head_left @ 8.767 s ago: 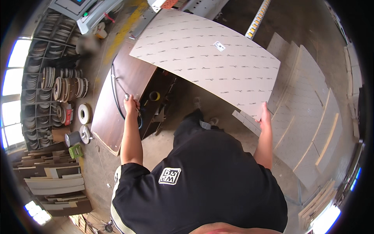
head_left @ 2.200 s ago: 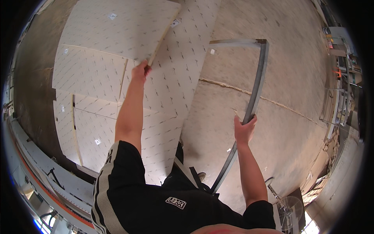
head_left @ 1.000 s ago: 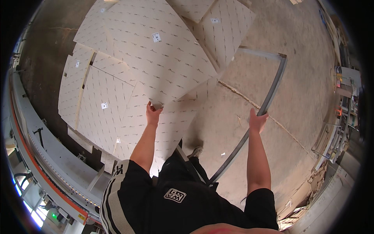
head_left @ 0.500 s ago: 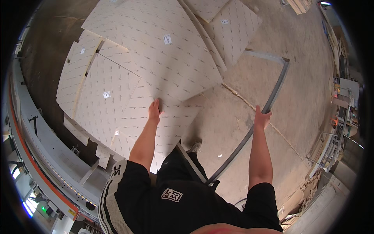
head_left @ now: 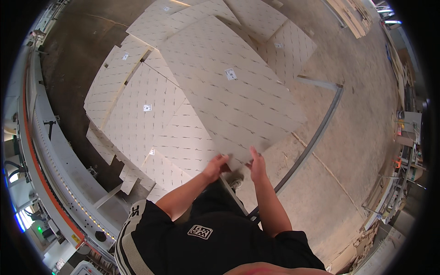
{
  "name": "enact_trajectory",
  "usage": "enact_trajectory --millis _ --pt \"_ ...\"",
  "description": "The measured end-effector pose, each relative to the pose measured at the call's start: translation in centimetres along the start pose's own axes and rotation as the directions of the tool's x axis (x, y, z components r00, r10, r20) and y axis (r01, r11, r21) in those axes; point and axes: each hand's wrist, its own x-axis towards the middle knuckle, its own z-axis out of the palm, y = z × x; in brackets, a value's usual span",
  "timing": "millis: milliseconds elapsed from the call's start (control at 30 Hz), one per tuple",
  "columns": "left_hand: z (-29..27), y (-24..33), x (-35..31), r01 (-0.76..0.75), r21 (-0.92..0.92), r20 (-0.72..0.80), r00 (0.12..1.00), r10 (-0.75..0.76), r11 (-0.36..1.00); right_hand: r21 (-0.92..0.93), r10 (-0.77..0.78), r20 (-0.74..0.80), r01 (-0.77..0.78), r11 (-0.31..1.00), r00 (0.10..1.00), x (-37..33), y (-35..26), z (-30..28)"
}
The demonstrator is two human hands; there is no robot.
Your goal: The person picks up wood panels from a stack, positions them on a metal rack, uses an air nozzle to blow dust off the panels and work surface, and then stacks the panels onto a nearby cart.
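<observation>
A large pale board (head_left: 238, 105) with rows of small dark print and a white label lies on top of other boards. My left hand (head_left: 216, 168) is closed on its near corner, with the fingertips hidden at the edge. Close by on the right, my right hand (head_left: 257, 166) grips the same board's near edge, one finger stretched over its face. A grey metal frame (head_left: 311, 146) stands right of the board, touched by neither hand. Its near end reaches close to my body.
More printed boards (head_left: 146, 89) spread in overlapping layers to the left and far side. A long machine with an orange strip (head_left: 42, 183) curves along the left. Timber lengths (head_left: 353, 18) lie at the far right, and a cluttered rack (head_left: 401, 158) stands along the right edge.
My right hand has let go of the metal frame and moved left to the board. My left hand has moved right and nearer. The top board has shifted right and towards me.
</observation>
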Motion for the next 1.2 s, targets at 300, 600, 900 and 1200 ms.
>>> enact_trajectory --millis 300,600,900,1200 --pt "-4.7 5.2 3.9 -0.285 -0.467 0.146 0.909 0.391 0.837 0.127 -0.275 -0.057 0.28 0.951 0.96 -10.1 -0.7 -7.5" --pt "-5.5 4.7 -2.2 -0.325 -0.472 0.003 0.929 0.369 0.82 0.031 -0.388 -0.014 0.388 0.921 0.922 -17.5 0.1 -11.8" --pt "-7.4 -10.2 -23.8 -0.543 -0.511 -0.117 0.812 0.572 0.667 -0.122 -0.311 0.245 0.347 0.93 0.919 -20.3 6.7 -19.0" --pt "0.2 -26.7 -44.1 -0.765 -0.518 -0.352 0.599 0.719 0.383 -0.277 -0.138 0.306 0.227 0.934 0.942 -29.8 8.1 -19.2"
